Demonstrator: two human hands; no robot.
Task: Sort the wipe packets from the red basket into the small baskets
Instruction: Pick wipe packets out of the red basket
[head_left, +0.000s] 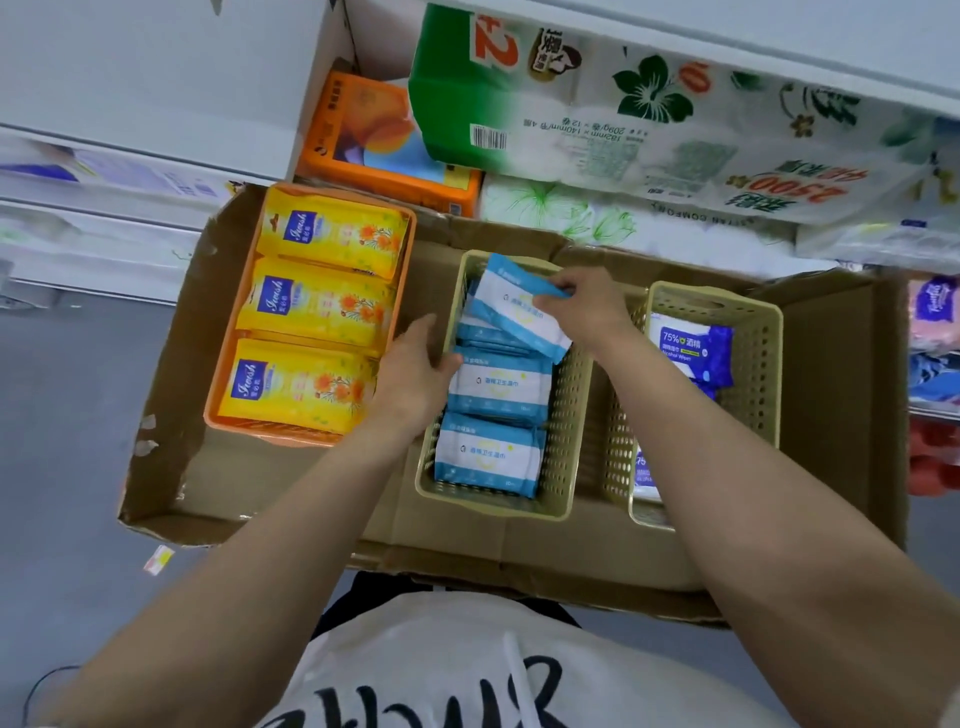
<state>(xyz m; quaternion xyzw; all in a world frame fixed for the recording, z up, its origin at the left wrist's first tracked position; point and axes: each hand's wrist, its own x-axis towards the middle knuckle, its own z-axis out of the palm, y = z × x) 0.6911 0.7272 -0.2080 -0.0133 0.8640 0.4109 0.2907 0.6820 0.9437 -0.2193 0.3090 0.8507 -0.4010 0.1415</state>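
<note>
Three small baskets stand in a flat cardboard box (171, 467). The orange basket (218, 395) on the left holds three yellow wipe packets (317, 301). The middle beige basket (563, 415) holds several light blue and white packets (488, 457). My right hand (582, 306) pinches one such packet (519, 312), tilted over the far end of this basket. My left hand (415, 369) rests at the basket's left rim, its fingers touching a packet inside. The right beige basket (758, 364) holds dark blue alcohol wipe packets (691, 348). No red basket is in view.
Behind the box lie an orange tissue pack (374, 140) and large toilet paper packs (649, 104). White shelves (104, 171) run along the left. More goods (935, 364) sit on shelves at the right edge. A grey floor (67, 467) lies below left.
</note>
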